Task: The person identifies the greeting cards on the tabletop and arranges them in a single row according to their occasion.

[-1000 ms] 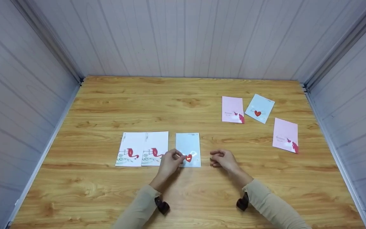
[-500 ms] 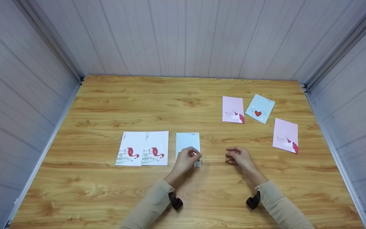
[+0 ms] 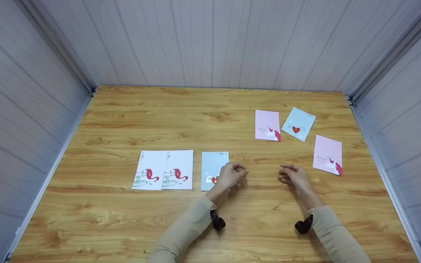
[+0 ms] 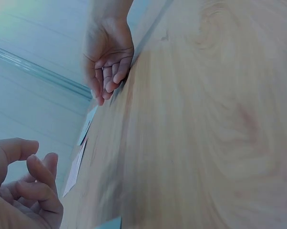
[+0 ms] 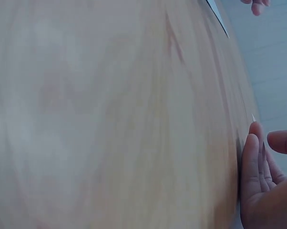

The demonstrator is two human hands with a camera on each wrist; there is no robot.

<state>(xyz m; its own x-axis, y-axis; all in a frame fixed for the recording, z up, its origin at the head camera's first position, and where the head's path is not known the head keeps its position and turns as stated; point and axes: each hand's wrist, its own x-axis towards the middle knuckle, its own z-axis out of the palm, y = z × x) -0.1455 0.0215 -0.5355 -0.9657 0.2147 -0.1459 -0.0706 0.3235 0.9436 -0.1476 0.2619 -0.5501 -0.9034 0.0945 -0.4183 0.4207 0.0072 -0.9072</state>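
Nearest: two beige sleeves, a small black camera strapped at each wrist. Left hand loosely curled, fingers together, holding nothing, hovering just over the right edge of the pale blue rectangular card with a red heart; contact with it not clear from the head view. In the left wrist view the left hand shows bent fingers with the thumb apart and nothing between them. Right hand over bare light wooden tabletop, well apart from the blue card, fingers loosely curled and empty; right wrist view shows the right hand with fingers side by side, nearly straight, thumb off to one side. Blue card flat on the table, just right of two white flamingo cards lying side by side, edges touching. Farther right: pink card with a red corner near the right hand. Beyond: second pink card and a tilted pale blue heart card just beside it. Grey panelled walls behind
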